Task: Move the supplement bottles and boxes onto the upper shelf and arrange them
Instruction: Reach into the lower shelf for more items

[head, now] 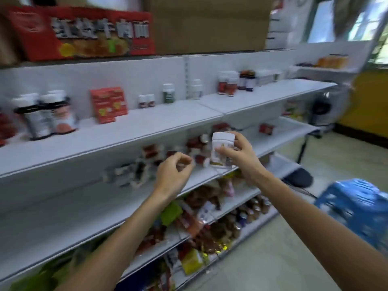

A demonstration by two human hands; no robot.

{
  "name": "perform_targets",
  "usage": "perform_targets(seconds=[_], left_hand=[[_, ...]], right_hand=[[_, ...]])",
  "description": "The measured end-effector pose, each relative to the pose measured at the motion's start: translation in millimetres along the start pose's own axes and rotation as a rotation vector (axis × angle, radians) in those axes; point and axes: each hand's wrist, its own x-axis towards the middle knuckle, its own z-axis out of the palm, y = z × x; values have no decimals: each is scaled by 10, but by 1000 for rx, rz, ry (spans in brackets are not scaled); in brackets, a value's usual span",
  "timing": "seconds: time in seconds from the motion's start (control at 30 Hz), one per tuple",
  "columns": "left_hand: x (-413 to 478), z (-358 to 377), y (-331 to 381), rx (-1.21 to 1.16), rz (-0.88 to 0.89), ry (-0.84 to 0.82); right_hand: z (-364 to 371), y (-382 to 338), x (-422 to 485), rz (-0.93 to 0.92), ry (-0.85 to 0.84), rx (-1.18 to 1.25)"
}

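Bottle (222,151) — white, white cap, pale label — is upright in the air, in front of the second shelf (279,135) and just under the front edge of the upper shelf (147,129). The right hand (239,153) grips it from the right side, thumb across the label and fingers wrapped behind the cap and body. The left hand (174,173) hovers just left of it, near but apart, with its fingers loosely curled; nothing shows in it.

Behind both hands, a loose heap (195,145) of red-labelled bottles and boxes lies on the second shelf, several tipped over; blur hides the detail.

Along the back edge of the upper shelf stand, from the left, dark-banded bottles (46,114), two red boxes (109,105), a pair of small bottles (146,101), a green-label bottle (168,94), a pale bottle (195,89), red-label bottles (226,85) and dark bottles (246,80) — all upright, in small groups with gaps between.

Lower shelves hold snack packets (201,208).
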Motion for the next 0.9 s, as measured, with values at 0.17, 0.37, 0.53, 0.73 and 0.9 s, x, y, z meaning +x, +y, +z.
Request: perform_targets(seconds=[0.17, 0.37, 0.53, 0.73, 0.9], left_hand=[[320, 1145, 613, -32, 110, -157], [633, 2769, 1330, -161, 111, -281], [785, 3734, 1857, -167, 176, -402], [1257, 4378, 2084, -145, 202, -402], [1818, 4873, 2025, -79, 216, -398]], right_hand=[[-1481, 112, -2, 9, 227, -105], [-3136, 379, 29, 15, 437, -137], [-4187, 354, 63, 50, 509, -256], [-4843, 677, 351, 75, 555, -291], [-5227, 977, 875, 108, 540, -295]])
